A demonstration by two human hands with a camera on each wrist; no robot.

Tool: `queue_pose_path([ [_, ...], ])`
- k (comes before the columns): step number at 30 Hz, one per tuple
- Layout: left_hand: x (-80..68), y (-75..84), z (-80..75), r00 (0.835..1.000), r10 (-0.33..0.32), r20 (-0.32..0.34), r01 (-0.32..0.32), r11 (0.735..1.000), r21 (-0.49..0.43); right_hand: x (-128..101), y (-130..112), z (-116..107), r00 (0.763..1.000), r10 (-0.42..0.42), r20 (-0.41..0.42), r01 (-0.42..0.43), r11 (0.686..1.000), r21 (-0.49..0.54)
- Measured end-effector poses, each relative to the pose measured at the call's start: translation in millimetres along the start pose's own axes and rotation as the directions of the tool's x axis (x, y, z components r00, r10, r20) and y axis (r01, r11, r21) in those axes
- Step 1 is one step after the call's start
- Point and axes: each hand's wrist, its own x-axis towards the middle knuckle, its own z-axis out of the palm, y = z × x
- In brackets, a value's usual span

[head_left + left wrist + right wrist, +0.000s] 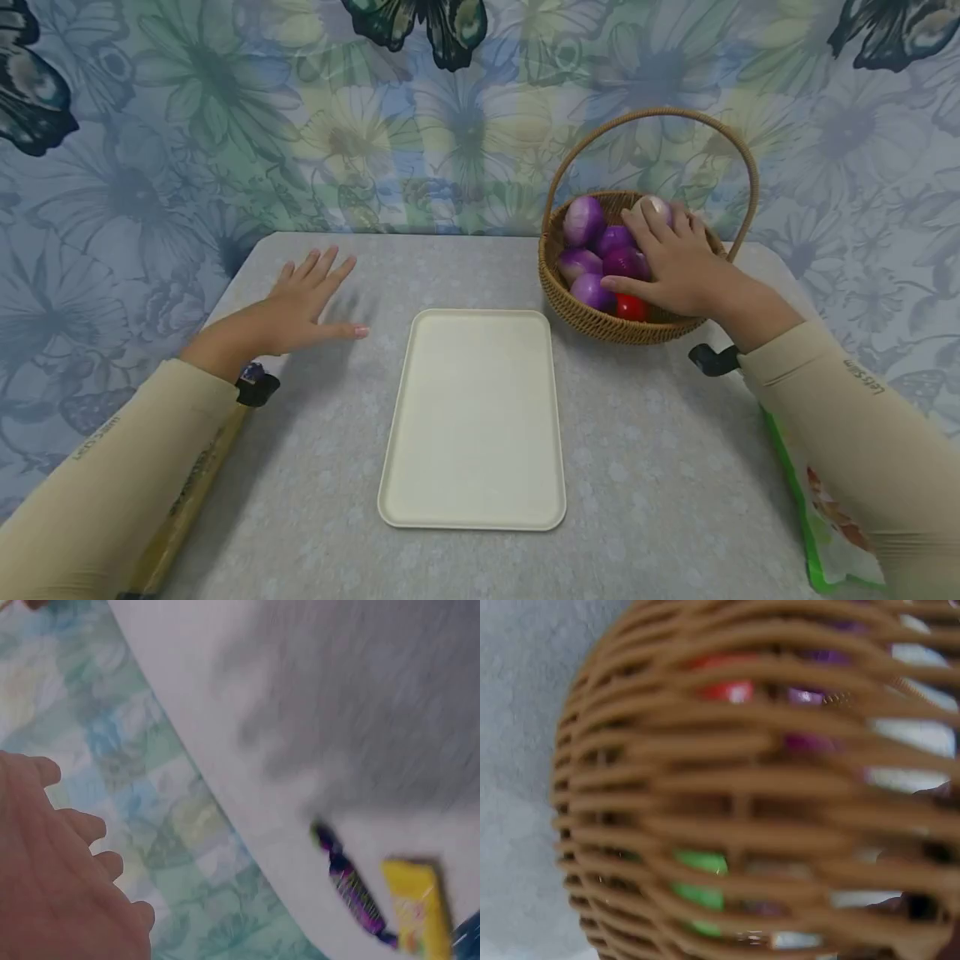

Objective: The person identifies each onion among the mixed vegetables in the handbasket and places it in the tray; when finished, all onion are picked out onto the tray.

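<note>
My left hand (296, 312) is held out over the left side of the table, fingers spread, holding nothing. In the left wrist view its fingers (82, 825) appear at the left edge. My right hand (686, 262) reaches into a wicker basket (622, 329), its fingers spread over the contents. Several purple onions (583, 221) fill the left part, with a shiny red round item (632, 307) near the front rim. A pale round item (654, 208) lies at the fingertips. Through the weave in the right wrist view, something green (701, 885) shows inside.
An off-white rectangular tray (474, 417) lies mid-table. A tall arched handle (660, 112) rises over the basket. A green-edged packet (832, 517) lies under the right forearm, a yellow pack (198, 492) beside the left. A purple-wrapped candy (356, 896) and yellow packet (416, 907) lie near the table edge.
</note>
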Motion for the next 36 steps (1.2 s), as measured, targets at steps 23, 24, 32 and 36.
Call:
queue_pose_path([
  [23, -86.4, 86.1, 99.0, 0.992, 0.112, -0.057, -0.124, 0.929, -0.349, 10.6, -11.5, 18.2, 0.981, -0.194, 0.032, 0.191, 0.979, 0.065],
  [24, -88.0, 86.7, 102.7, 0.993, 0.108, -0.045, -0.117, 0.929, -0.352, 11.2, -11.6, 18.5, 0.979, -0.202, 0.032, 0.199, 0.977, 0.069],
  [32, -96.5, 91.9, 116.7, 0.984, 0.169, 0.047, -0.146, 0.936, -0.319, 13.3, -10.7, 21.3, 0.969, -0.244, 0.044, 0.237, 0.964, 0.123],
  [36, -97.4, 96.4, 122.2, 0.981, 0.187, 0.047, -0.165, 0.941, -0.295, 14.5, -11.4, 22.2, 0.96, -0.278, 0.038, 0.27, 0.952, 0.143],
])
